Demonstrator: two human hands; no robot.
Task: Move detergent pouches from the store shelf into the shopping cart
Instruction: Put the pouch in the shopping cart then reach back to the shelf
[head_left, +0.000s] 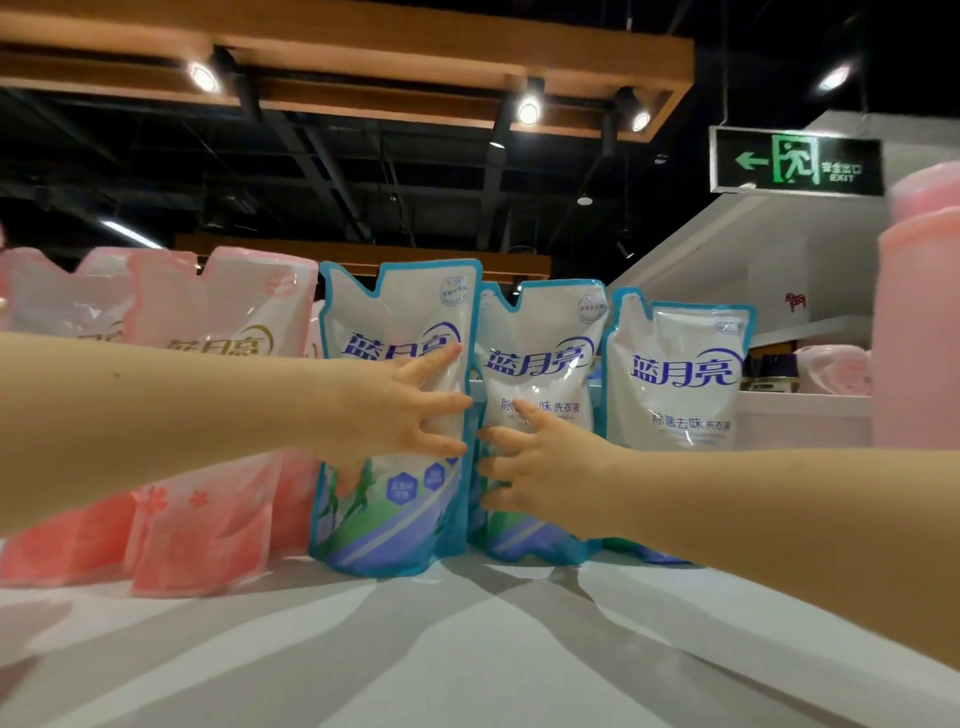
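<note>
Three blue and white detergent pouches stand upright on the grey shelf top (467, 649). My left hand (400, 415) lies with spread, straight fingers on the front of the left blue pouch (395, 509). My right hand (530, 462) reaches to the middle blue pouch (540, 332), its fingers spread at that pouch's left edge; whether they touch it I cannot tell. The right blue pouch (680, 374) stands free. No shopping cart is in view.
Several pink pouches (208, 530) stand in a row left of the blue ones. A pink bottle (919, 322) is close at the right edge. White shelves with goods (805, 410) lie behind on the right.
</note>
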